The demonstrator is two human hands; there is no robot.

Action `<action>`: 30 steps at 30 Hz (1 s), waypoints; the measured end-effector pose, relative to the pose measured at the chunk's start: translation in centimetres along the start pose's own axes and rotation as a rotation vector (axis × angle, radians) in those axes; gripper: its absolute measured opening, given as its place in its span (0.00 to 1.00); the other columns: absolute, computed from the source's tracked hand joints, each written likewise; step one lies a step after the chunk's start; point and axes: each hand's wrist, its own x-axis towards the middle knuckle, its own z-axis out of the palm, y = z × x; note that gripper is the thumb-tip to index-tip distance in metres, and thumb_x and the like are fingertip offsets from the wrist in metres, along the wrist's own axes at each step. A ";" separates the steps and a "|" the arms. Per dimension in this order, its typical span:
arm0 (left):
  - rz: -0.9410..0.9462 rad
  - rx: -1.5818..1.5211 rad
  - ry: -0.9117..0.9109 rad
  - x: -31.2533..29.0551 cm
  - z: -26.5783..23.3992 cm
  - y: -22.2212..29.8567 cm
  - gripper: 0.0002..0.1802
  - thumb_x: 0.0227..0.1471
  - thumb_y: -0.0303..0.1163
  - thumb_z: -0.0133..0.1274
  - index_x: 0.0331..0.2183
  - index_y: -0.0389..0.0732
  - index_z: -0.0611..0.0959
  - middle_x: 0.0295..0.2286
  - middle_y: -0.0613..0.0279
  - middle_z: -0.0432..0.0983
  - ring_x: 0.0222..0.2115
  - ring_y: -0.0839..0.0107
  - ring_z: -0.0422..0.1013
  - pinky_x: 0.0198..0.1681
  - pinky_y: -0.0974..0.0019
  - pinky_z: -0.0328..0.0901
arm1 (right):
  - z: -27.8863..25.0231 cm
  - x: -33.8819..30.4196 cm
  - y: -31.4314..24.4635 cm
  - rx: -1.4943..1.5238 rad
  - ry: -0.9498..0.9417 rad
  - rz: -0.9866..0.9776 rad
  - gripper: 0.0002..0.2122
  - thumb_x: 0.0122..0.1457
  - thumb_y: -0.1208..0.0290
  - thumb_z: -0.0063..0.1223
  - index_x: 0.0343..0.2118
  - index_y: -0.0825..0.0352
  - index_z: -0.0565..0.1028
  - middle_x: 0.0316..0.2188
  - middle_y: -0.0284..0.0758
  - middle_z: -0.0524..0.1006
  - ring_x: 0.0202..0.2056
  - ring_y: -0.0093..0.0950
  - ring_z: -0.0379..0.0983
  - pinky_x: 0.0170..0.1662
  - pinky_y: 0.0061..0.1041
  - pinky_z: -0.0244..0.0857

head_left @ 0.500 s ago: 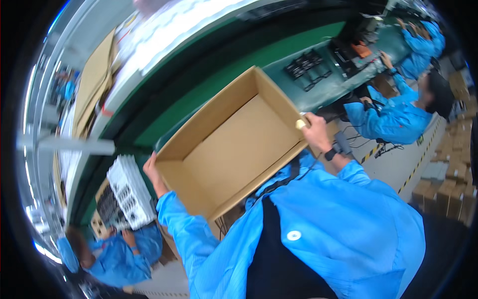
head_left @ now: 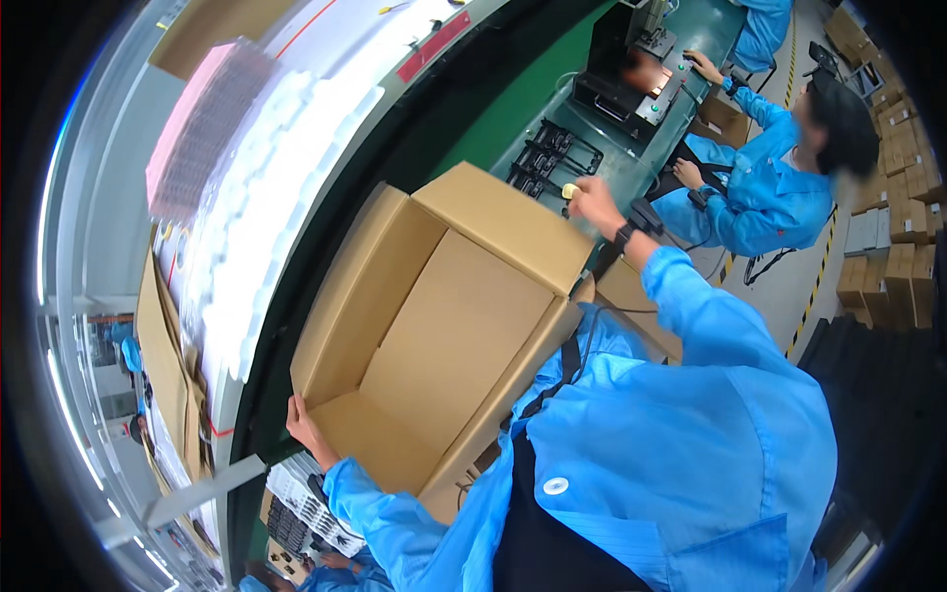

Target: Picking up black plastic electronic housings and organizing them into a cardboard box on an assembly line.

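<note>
One flat-walled, rectangular cardboard box [head_left: 449, 321] in left grip [head_left: 310, 434].

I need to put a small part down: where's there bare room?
The cardboard box shows a bare bottom, bordered by its four walls. On the teal bench, a small patch seems free between the black parts and the black machine. The shelf is crowded by a white stack and a pink stack.

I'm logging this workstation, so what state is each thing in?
Cardboard box: open-topped, nothing visible inside
Left hand: holding the box
Right hand: fingers curled, box contact unclear
Flap nearest the right hand: folded outward
Black devices: laid close together
Pink pile: stacked
Cartons: stacked
</note>
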 end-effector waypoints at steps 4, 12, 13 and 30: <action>-0.051 0.010 0.026 -0.7 0.7 2.5 0.22 0.62 0.39 0.53 0.43 0.25 0.81 0.34 0.50 0.83 0.32 0.68 0.72 0.40 0.64 0.67 | 2.5 9.6 6.0 -0.431 0.386 -0.343 0.17 0.43 0.65 0.62 0.33 0.72 0.77 0.30 0.51 0.80 0.36 0.50 0.78 0.40 0.44 0.72; -0.126 -0.082 -0.076 -1.1 1.1 2.8 0.26 0.65 0.41 0.50 0.45 0.23 0.80 0.38 0.50 0.81 0.35 0.67 0.72 0.42 0.64 0.67 | 7.8 12.8 13.4 -0.833 -0.111 -0.490 0.16 0.55 0.59 0.55 0.37 0.69 0.74 0.38 0.53 0.78 0.42 0.49 0.77 0.39 0.41 0.73; -0.159 -0.075 -0.087 -1.2 0.7 3.1 0.26 0.65 0.41 0.49 0.46 0.23 0.80 0.39 0.50 0.81 0.36 0.67 0.73 0.42 0.64 0.68 | 7.7 10.9 12.3 -0.775 -0.121 -0.488 0.16 0.56 0.59 0.55 0.37 0.69 0.74 0.38 0.53 0.78 0.42 0.49 0.77 0.39 0.41 0.73; 0.202 0.340 0.214 -1.5 -0.2 6.2 0.29 0.64 0.42 0.49 0.57 0.29 0.73 0.53 0.41 0.73 0.51 0.50 0.71 0.56 0.59 0.64 | -8.8 -18.9 -11.1 -0.520 0.762 -0.743 0.11 0.53 0.79 0.52 0.39 0.74 0.73 0.29 0.51 0.74 0.32 0.54 0.72 0.34 0.42 0.66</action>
